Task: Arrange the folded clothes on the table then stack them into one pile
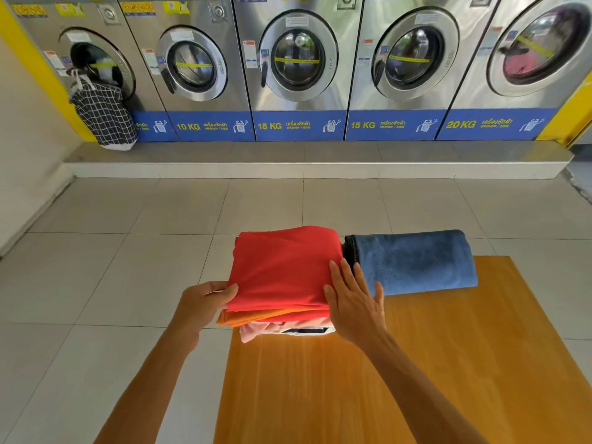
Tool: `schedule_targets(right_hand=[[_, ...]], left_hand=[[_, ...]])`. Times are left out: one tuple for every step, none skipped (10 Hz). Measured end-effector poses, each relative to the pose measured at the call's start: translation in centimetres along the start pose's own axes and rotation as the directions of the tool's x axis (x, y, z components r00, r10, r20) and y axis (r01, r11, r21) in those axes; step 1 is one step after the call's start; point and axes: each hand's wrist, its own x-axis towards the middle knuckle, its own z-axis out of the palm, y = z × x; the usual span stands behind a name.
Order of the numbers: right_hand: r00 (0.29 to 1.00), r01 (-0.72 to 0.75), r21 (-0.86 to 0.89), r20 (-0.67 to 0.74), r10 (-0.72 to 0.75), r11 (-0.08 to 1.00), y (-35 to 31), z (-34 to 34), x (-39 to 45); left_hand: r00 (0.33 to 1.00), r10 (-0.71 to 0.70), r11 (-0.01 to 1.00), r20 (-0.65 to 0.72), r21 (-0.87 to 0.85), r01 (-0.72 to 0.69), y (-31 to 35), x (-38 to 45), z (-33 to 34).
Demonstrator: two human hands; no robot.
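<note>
**Hands on a pile of folded clothes at the table's far edge**

A pile of folded clothes sat at the far left corner of the wooden table, around 11 o'clock from the table's middle. The red garment lay on top, smooth and roughly square. Beneath it showed an orange layer, then a pink piece bulging out at the near left, and a white item with a dark patch at the bottom. Just beside the pile, at 3 o'clock from it, lay a folded blue towel, thick and soft-edged, touching or almost touching the pile's right side.

The left hand gripped the pile's left edge at 9 o'clock, thumb on the red top and fingers curled underneath. The right hand lay flat with straight fingers against the pile's right edge, fingertips pointing toward 12 o'clock. Both forearms reached in from 6 o'clock.

Washing machines lined the wall at 12 o'clock.
</note>
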Motion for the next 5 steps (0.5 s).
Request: schedule_targets(right_hand=[[0.998, -0.060, 0.066, -0.020, 0.062, 0.996, -0.4, -0.1, -1.3], [0.981, -0.121, 0.197, -0.124, 0.147, 0.973, -0.6, 0.0, -2.3], [0.945, -0.211, 0.415, -0.144, 0.293, 0.885, -0.2, -0.6, -3.0], [0.924, -0.240, 0.538, -0.129, 0.360, 0.808, 0.5, -1.5, -4.0], [0.901, -0.247, 0.613, -0.141, 0.411, 0.751, 0.9, -2.2, -5.7]], left_hand=[[0.999, 0.042, 0.997, 0.005, 0.057, -0.043, 0.1, -1.0, -0.3], [0.997, 0.063, 0.995, 0.037, 0.070, -0.065, -0.3, -1.6, -0.3], [0.994, 0.082, 0.996, -0.076, 0.048, -0.079, -0.2, -1.9, -0.9], [0.989, 0.088, 0.996, -0.119, 0.031, -0.085, -0.1, -2.5, -1.0], [0.975, 0.098, 0.995, -0.199, 0.033, -0.094, -0.2, -3.7, -1.5]])
